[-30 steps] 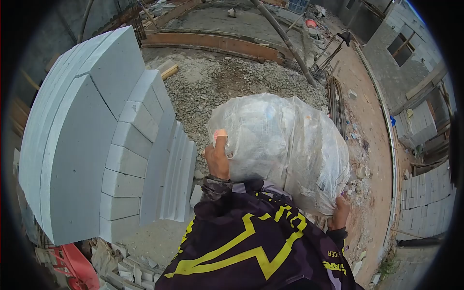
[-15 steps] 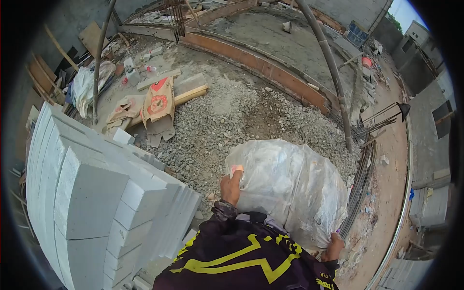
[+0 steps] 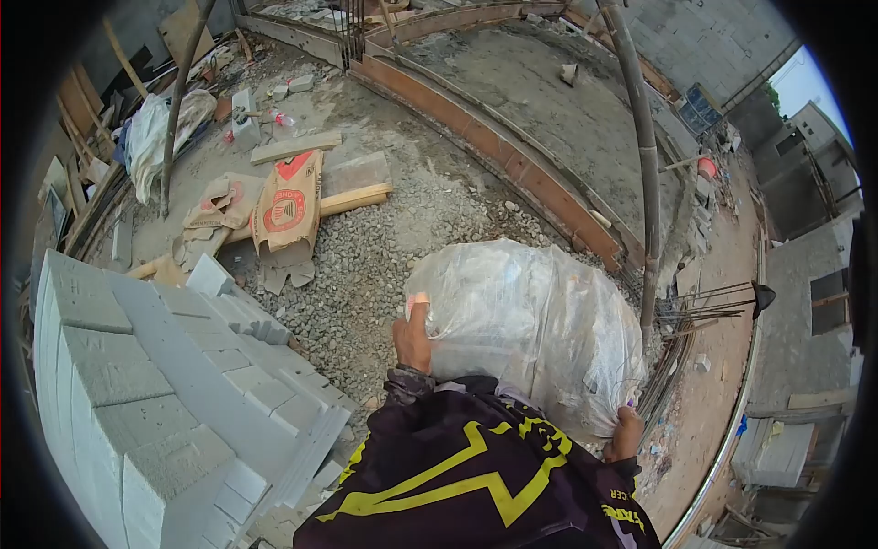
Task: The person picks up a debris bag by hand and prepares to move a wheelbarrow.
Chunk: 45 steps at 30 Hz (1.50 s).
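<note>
A large, bulging sack of translucent plastic (image 3: 521,311) is held in front of my body, above the gravel. My left hand (image 3: 414,342) grips its left edge, and a small orange patch shows at the fingertips. At the lower right corner, my right hand (image 3: 626,435) is closed on the gathered, crumpled plastic. White and bluish shapes show faintly through the sack, too blurred to name. My dark sleeves and shirt with yellow stripes cover the near side of it.
Pale blocks (image 3: 137,403) are stacked high at my left. Beyond lie a torn paper bag (image 3: 285,215) and a wooden beam (image 3: 357,199) on gravel (image 3: 366,284). A slanting pole (image 3: 646,183) and steel bars (image 3: 672,357) stand right of the sack. Orange boards (image 3: 494,142) edge a concrete slab.
My view has shifted, so the sack and both hands appear slightly farther left and higher. More of the block stack's top shows. Both hands keep their hold on the sack.
</note>
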Motion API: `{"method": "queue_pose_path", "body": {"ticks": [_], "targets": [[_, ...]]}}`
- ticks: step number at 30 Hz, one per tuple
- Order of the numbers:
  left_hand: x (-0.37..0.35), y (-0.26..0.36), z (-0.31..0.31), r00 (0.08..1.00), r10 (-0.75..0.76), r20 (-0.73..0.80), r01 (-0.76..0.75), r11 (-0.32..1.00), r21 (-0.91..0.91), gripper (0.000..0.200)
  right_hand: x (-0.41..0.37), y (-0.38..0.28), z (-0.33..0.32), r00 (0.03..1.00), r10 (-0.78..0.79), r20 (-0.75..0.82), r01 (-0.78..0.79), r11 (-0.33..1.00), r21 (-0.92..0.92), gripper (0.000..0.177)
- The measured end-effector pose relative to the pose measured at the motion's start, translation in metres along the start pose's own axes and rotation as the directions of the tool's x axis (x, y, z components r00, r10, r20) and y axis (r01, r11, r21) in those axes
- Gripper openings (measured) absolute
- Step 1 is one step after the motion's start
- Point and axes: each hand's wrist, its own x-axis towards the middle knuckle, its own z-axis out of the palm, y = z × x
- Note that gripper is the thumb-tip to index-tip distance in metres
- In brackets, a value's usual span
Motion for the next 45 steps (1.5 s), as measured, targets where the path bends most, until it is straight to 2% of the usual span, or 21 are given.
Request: {"method": "queue_pose_path", "body": {"ticks": [3,6,8,9,11,13,16,18,21,23,24,27,30,33,34,36,38,39,41,43,45], "targets": [[0.048,0.028,0.025,0.998,0.036,0.057,-0.034,0.999,-0.040,0.050,0.006,-0.045,0.043,0.996,-0.075,-0.038,0.075,0.997,0.004,0.012],[0.091,0.051,0.059,0.983,0.176,0.053,-0.179,0.982,0.058,0.046,0.019,-0.063,0.070,0.992,-0.123,0.024,0.119,0.985,0.123,0.011],[0.115,0.081,0.076,0.980,0.133,0.148,-0.131,0.991,-0.027,0.043,0.028,-0.089,0.092,0.975,-0.220,0.030,0.211,0.960,0.183,0.010],[0.118,0.103,0.096,0.968,0.170,0.182,-0.129,0.967,-0.220,0.042,0.025,-0.110,0.109,0.979,-0.199,0.039,0.182,0.947,0.264,0.008],[0.140,0.132,0.122,0.926,0.264,0.270,-0.148,0.911,-0.385,0.044,0.043,-0.138,0.130,0.981,-0.194,0.000,0.188,0.950,0.249,0.010],[0.164,0.155,0.138,0.917,0.282,0.282,-0.173,0.918,-0.356,0.045,0.070,-0.159,0.153,0.977,-0.210,-0.019,0.208,0.947,0.246,0.007],[0.215,0.159,0.163,0.867,0.413,0.277,-0.357,0.905,-0.233,0.045,0.122,-0.171,0.184,0.987,-0.158,0.026,0.147,0.960,0.236,0.006],[0.232,0.180,0.197,0.896,0.335,0.292,-0.266,0.931,-0.251,0.047,0.167,-0.177,0.211,0.992,-0.129,-0.001,0.125,0.964,0.235,0.008],[0.288,0.203,0.244,0.981,0.104,0.163,-0.085,0.989,-0.120,0.036,0.254,-0.215,0.267,0.994,-0.092,-0.055,0.101,0.976,0.192,0.016],[0.328,0.219,0.269,0.993,0.082,0.081,-0.090,0.991,0.097,0.036,0.303,-0.236,0.296,1.000,0.021,-0.009,-0.019,0.992,0.121,0.018],[0.349,0.227,0.285,0.995,0.069,0.066,-0.081,0.976,0.200,0.036,0.313,-0.276,0.309,1.000,0.030,-0.007,-0.030,0.999,0.043,0.021],[0.397,0.258,0.332,0.999,0.037,0.005,-0.036,0.925,0.379,0.036,0.389,-0.303,0.345,0.999,-0.021,0.043,0.024,0.996,-0.085,0.023],[0.428,0.281,0.368,1.000,0.023,-0.007,-0.020,0.963,0.269,0.035,0.413,-0.376,0.373,0.998,0.012,0.061,0.008,0.947,-0.320,0.026],[0.443,0.293,0.376,0.999,0.009,-0.048,-0.004,0.996,0.088,0.035,0.439,-0.418,0.409,0.998,-0.009,0.066,0.029,0.949,-0.313,0.028],[0.448,0.297,0.378,0.997,0.009,-0.071,-0.007,1.000,0.019,0.036,0.462,-0.412,0.416,0.984,-0.021,0.179,0.097,0.900,-0.424,0.027],[0.448,0.300,0.366,0.987,-0.011,-0.158,-0.008,0.993,-0.114,0.036,0.481,-0.425,0.436,0.946,-0.188,0.264,0.287,0.864,-0.413,0.026],[0.477,0.302,0.368,0.988,0.055,-0.142,-0.099,0.939,-0.328,0.047,0.470,-0.463,0.463,0.962,0.054,0.266,0.077,0.885,-0.459,0.019],[0.474,0.319,0.370,0.972,0.100,-0.214,-0.154,0.955,-0.254,0.045,0.470,-0.468,0.476,0.949,0.046,0.313,0.069,0.936,-0.346,0.017],[0.498,0.315,0.350,0.938,0.052,-0.344,-0.154,0.949,-0.276,0.041,0.474,-0.465,0.513,0.933,0.032,0.359,-0.010,0.998,-0.062,0.013],[0.522,0.317,0.337,0.931,0.043,-0.363,-0.138,0.961,-0.240,0.047,0.493,-0.451,0.524,0.904,-0.043,0.426,0.073,0.996,-0.055,0.011],[0.541,0.335,0.338,0.936,0.142,-0.323,-0.206,0.963,-0.174,0.047,0.499,-0.467,0.547,0.882,-0.123,0.454,0.143,0.990,-0.011,0.012]]}}
